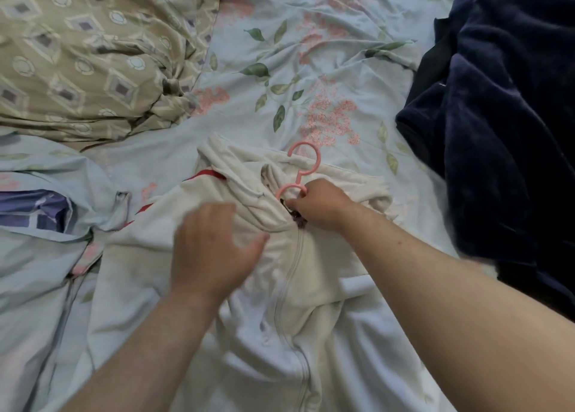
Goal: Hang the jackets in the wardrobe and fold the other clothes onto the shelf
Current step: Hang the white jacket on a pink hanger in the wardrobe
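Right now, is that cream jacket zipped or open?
Zipped: the zipper runs closed down the cream jacket, up to the right hand at the pink hanger.

Looked down on a bed in a home bedroom. Told as much by the rumpled pale blue sheet [326,53] printed with pink blossom and green leaves, spread under everything in view. Had a beige cover [77,53] with diamond and ring patterns bunched at the upper left, a dark blue plush blanket [497,116] heaped along the right, and more pale blue bedding [37,271] crumpled at the left. Held household laundry too: a cream zip jacket [311,271] laid on the sheet, a pink plastic hanger [299,177] at its collar.
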Available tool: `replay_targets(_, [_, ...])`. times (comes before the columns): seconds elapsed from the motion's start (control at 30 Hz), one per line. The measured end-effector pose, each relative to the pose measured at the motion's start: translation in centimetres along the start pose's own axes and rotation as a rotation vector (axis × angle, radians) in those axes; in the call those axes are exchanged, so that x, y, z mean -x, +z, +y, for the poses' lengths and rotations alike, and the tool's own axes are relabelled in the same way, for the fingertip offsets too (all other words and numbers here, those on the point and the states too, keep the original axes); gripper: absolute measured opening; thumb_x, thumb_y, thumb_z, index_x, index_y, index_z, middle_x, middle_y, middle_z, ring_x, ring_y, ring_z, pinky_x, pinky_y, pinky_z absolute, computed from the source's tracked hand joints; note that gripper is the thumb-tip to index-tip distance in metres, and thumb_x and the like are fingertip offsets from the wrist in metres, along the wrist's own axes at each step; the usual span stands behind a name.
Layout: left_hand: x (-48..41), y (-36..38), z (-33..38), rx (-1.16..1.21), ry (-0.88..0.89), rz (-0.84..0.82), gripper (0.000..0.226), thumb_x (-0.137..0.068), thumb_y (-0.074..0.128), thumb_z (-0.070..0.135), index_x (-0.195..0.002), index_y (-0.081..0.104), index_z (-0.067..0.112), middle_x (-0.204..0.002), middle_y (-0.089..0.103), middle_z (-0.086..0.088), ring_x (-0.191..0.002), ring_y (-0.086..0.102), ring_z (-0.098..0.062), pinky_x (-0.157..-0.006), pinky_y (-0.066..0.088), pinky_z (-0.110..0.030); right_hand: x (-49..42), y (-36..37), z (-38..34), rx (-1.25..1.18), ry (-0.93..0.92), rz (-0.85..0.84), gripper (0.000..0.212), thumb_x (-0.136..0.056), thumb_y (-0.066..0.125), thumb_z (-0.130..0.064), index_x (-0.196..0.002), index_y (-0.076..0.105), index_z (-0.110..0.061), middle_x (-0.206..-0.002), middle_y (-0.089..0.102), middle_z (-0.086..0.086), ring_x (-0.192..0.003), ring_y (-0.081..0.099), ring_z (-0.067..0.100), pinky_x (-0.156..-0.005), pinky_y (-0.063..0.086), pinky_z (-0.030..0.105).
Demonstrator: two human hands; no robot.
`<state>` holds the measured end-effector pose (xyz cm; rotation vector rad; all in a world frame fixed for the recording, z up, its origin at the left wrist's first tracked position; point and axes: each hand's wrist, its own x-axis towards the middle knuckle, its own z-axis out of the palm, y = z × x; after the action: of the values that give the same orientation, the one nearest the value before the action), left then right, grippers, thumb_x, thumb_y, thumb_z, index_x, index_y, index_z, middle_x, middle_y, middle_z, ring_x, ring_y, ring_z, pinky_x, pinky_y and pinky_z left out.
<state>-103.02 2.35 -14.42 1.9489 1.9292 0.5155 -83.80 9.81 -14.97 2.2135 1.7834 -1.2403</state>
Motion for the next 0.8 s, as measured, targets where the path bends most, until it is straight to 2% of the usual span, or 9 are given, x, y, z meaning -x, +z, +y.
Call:
replay_targets(0.07, [-3.1, -1.9, -0.6, -0.069, 0.021, -0.001, 0.083, -0.060, 0.068, 0.070, -0.116, 0.055, 0.010, -0.110, 0.059, -0.011, -0.106, 0.054, -0.036, -0.091, 0.044, -0.046, 2.7, 0.0, -0.1, -0.052, -0.079, -0.055, 0.040, -0.096, 0.057, -0.034, -0.062, 0.049, -0.017, -0.066, 0.053, 0.001, -0.075, 0.055, 0.024, -0.069, 0.041, 0.035])
replay_targets(0.17, [-5.5, -4.5, -0.2, 0.045, -0.035, -0.427, 0.095, -0.047, 0.060, 0.082, -0.121, 0.055, 0.024, -0.103, 0.056, 0.015, -0.100, 0.058, -0.015, -0.082, 0.046, -0.033, 7.3, 0.3, 0.2, -0.033, -0.186, -0.060, 0.035, -0.100, 0.052, -0.040, -0.068, 0.048, -0.027, -0.074, 0.057, -0.004, -0.084, 0.060, 0.024, -0.080, 0.044, 0.039])
replay_targets(0.23, [-4.8, -5.8, 0.5, 0.131, -0.055, -0.646, 0.084, -0.044, 0.065, 0.078, -0.116, 0.063, 0.036, -0.093, 0.056, 0.021, -0.086, 0.060, -0.003, -0.076, 0.047, -0.024, 10.5, 0.1, 0.1, 0.009, -0.252, -0.017, 0.034, -0.101, 0.049, -0.043, -0.070, 0.046, -0.031, -0.071, 0.055, -0.012, -0.085, 0.059, 0.021, -0.082, 0.044, 0.040])
replay_targets(0.27, [-4.0, -6.4, 1.0, 0.178, -0.044, -0.684, 0.067, -0.045, 0.067, 0.075, -0.103, 0.067, 0.041, -0.086, 0.058, 0.019, -0.077, 0.060, -0.001, -0.074, 0.047, -0.023, 12.0, -0.2, 0.0, -0.008, -0.275, -0.002, 0.033, -0.102, 0.049, -0.041, -0.070, 0.047, -0.031, -0.068, 0.054, -0.012, -0.081, 0.058, 0.018, -0.079, 0.044, 0.039])
replay_targets(0.33, [-2.2, -7.8, 2.1, 0.298, 0.011, -0.699, 0.040, -0.054, 0.068, 0.069, -0.072, 0.064, 0.034, -0.068, 0.052, 0.013, -0.058, 0.051, -0.006, -0.060, 0.040, -0.021, 14.6, -0.9, -0.4, -0.146, -0.288, 0.007, 0.034, -0.102, 0.050, -0.033, -0.069, 0.052, -0.037, -0.064, 0.055, -0.013, -0.071, 0.055, 0.006, -0.071, 0.043, 0.025])
replay_targets(0.4, [-0.1, -10.0, 3.7, 0.389, 0.058, -0.700, 0.046, -0.064, 0.065, 0.065, -0.062, 0.050, 0.021, -0.059, 0.039, 0.010, -0.053, 0.038, -0.005, -0.052, 0.030, -0.019, 17.3, -2.2, -1.1, -0.258, -0.274, 0.018, 0.038, -0.102, 0.050, -0.028, -0.068, 0.053, -0.045, -0.065, 0.056, -0.022, -0.068, 0.054, -0.003, -0.061, 0.038, 0.015])
replay_targets(0.5, [2.5, -13.7, 6.2, 0.392, 0.032, -0.705, 0.039, -0.062, 0.062, 0.064, -0.072, 0.062, 0.026, -0.069, 0.061, 0.012, -0.065, 0.056, -0.004, -0.063, 0.043, -0.024, 21.0, -4.6, -2.8, -0.296, -0.259, 0.009, 0.033, -0.103, 0.048, -0.027, -0.072, 0.051, -0.038, -0.068, 0.057, -0.018, -0.066, 0.052, -0.008, -0.061, 0.035, 0.017])
replay_targets(0.63, [6.1, -20.1, 9.0, 0.397, 0.067, -0.623, 0.031, -0.063, 0.065, 0.055, -0.079, 0.071, 0.030, -0.076, 0.069, 0.014, -0.073, 0.063, -0.002, -0.072, 0.049, -0.034, 27.1, -8.9, -6.1, -0.381, -0.291, -0.112, 0.049, -0.101, 0.050, -0.022, -0.062, 0.058, -0.050, -0.059, 0.057, -0.025, -0.057, 0.051, -0.007, -0.056, 0.038, 0.009])
replay_targets(0.8, [10.3, -30.1, 12.5, 0.400, 0.129, -0.411, 0.018, -0.069, 0.074, 0.041, -0.084, 0.064, 0.044, -0.080, 0.066, 0.023, -0.077, 0.062, 0.001, -0.067, 0.049, -0.029, 36.3, -15.7, -10.6, -0.348, -0.376, -0.240, 0.012, -0.084, 0.071, -0.022, -0.080, 0.059, -0.019, -0.072, 0.055, -0.007, -0.068, 0.053, 0.007, -0.071, 0.045, 0.029])
